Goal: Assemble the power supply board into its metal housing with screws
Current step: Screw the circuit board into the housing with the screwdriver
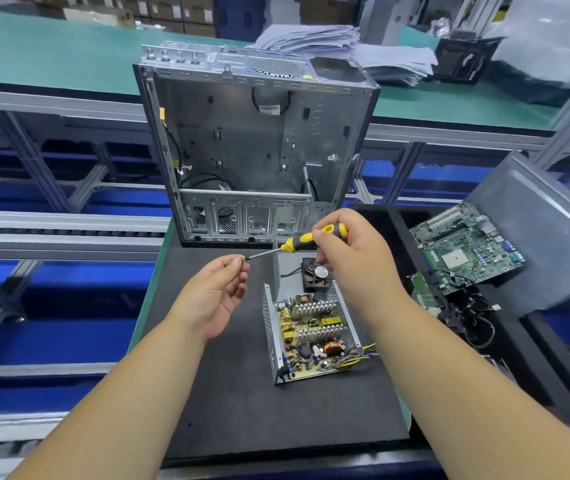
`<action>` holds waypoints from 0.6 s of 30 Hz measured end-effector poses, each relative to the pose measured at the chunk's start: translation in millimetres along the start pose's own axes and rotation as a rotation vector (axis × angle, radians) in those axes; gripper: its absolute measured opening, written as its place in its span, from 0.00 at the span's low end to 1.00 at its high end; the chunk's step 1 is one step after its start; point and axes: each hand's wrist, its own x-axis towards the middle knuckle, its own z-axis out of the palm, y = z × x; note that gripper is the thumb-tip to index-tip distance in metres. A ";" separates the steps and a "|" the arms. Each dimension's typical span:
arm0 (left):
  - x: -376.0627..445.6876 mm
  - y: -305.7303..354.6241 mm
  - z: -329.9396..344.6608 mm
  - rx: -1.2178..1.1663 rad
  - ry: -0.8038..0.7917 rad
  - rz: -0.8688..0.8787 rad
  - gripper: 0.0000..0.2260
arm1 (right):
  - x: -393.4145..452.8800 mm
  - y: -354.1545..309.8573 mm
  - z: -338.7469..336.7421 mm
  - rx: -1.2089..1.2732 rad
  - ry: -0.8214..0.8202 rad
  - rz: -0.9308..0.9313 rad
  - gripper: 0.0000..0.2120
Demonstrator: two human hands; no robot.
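The power supply board (314, 336) lies inside its open metal housing (271, 327) on the black foam mat, with a small black fan (316, 275) behind it. My right hand (352, 258) grips the yellow and black handle of a screwdriver (299, 242), held above the housing with the shaft pointing left. My left hand (219, 292) is raised palm up, and its thumb and forefinger pinch at the screwdriver's tip. Whether a screw sits between those fingertips is too small to tell.
An open computer case (252, 143) stands upright at the far edge of the black mat (228, 393). A green motherboard (467, 247) and tangled black cables (467, 310) lie on the right, beside a grey panel (546, 237). Conveyor rails run on the left.
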 end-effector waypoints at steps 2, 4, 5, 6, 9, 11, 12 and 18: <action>-4.0 -1.7 4.6 -0.009 -0.025 -0.014 0.05 | -4.6 -1.6 -2.0 -0.020 0.001 -0.005 0.04; -6.7 -2.8 8.6 0.000 -0.046 -0.022 0.05 | -9.1 -2.2 -3.7 -0.050 0.002 -0.009 0.04; -7.8 -3.3 10.4 0.009 -0.053 -0.027 0.04 | -11.6 -2.2 -4.5 -0.056 0.005 -0.011 0.04; -8.9 -3.7 12.1 0.017 -0.056 -0.033 0.03 | -13.7 -2.2 -5.3 -0.060 0.011 -0.012 0.04; -10.3 -5.4 15.0 0.042 -0.062 -0.048 0.02 | -19.5 -1.7 -8.3 -0.102 0.029 -0.013 0.03; -11.6 -6.2 16.6 0.060 -0.072 -0.064 0.03 | -23.4 -1.4 -10.3 -0.136 0.036 -0.019 0.03; -12.4 -6.9 17.3 0.069 -0.075 -0.076 0.03 | -25.6 -1.0 -11.3 -0.155 0.038 -0.026 0.03; -17.3 -12.2 24.3 0.089 -0.052 -0.142 0.02 | -37.7 6.2 -25.0 -0.236 0.016 -0.039 0.06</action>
